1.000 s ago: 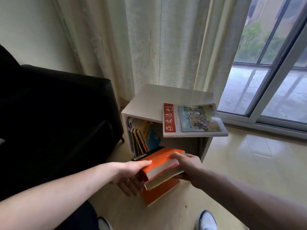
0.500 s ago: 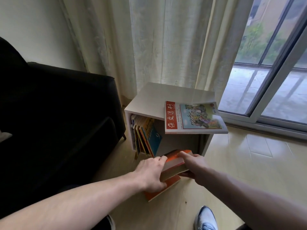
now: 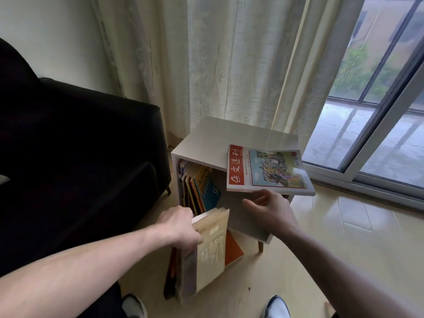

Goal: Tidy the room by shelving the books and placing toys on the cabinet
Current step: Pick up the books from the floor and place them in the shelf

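A small white cabinet (image 3: 206,143) stands by the curtain, with several thin books (image 3: 202,187) leaning inside at its left. A magazine with a red spine strip (image 3: 266,171) lies on the cabinet top, overhanging the front edge. My left hand (image 3: 181,228) grips the top of a thick beige book (image 3: 211,251), held upright and blurred in front of the cabinet opening. An orange book (image 3: 232,249) shows behind it on the floor. My right hand (image 3: 268,210) hovers open just under the magazine, holding nothing.
A black armchair (image 3: 80,161) fills the left side, close to the cabinet. Pale curtains (image 3: 229,60) hang behind it, and a sliding glass door (image 3: 378,125) is at the right. My shoes (image 3: 277,306) stand on the light floor (image 3: 332,237).
My left hand has tipped the thick book up on end and taken it alone. My right hand let go of the books and rose toward the magazine.
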Demonstrator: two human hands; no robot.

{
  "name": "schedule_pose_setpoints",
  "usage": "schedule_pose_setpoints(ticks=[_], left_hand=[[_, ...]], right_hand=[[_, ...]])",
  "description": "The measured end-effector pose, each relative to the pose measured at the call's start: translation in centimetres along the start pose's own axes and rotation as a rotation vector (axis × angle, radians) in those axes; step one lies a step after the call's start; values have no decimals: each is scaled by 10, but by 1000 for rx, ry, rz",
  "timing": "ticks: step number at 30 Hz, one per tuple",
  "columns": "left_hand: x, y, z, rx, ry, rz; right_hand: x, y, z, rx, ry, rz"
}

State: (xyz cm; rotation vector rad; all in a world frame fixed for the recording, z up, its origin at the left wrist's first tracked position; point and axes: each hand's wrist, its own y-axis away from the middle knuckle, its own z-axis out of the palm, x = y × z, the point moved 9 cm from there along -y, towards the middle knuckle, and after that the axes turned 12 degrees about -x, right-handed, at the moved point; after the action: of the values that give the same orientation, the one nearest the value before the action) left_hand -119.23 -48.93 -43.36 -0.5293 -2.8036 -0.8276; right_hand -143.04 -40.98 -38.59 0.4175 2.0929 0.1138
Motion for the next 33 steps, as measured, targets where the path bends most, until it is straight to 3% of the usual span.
schedule_pose_setpoints(ticks=[2, 7, 12, 15, 22, 27, 30, 33], left_hand=[[-7, 4, 1, -10, -85, -14], [-13, 14, -3, 23, -274, 10], [-36, 10, -18, 42, -218, -33], [-54, 9, -26, 59, -156, -73], [-76, 9, -42, 84, -67, -129], [-93, 9, -63, 113, -40, -188], [-100, 8, -67, 127, -19, -210], [-101, 10, -66, 126, -23, -235]], right_hand=[[-3, -6, -15, 135, 192, -86], [12, -52, -27, 215, 656, -48], [35, -79, -33, 289, 784, 72], [18, -75, -37, 384, 790, 33], [-25, -42, -30, 346, 595, -194], [-58, 17, 22, 179, 375, -399], [-42, 21, 58, 45, 132, -345], [-3, 11, 76, 23, -153, -124]])
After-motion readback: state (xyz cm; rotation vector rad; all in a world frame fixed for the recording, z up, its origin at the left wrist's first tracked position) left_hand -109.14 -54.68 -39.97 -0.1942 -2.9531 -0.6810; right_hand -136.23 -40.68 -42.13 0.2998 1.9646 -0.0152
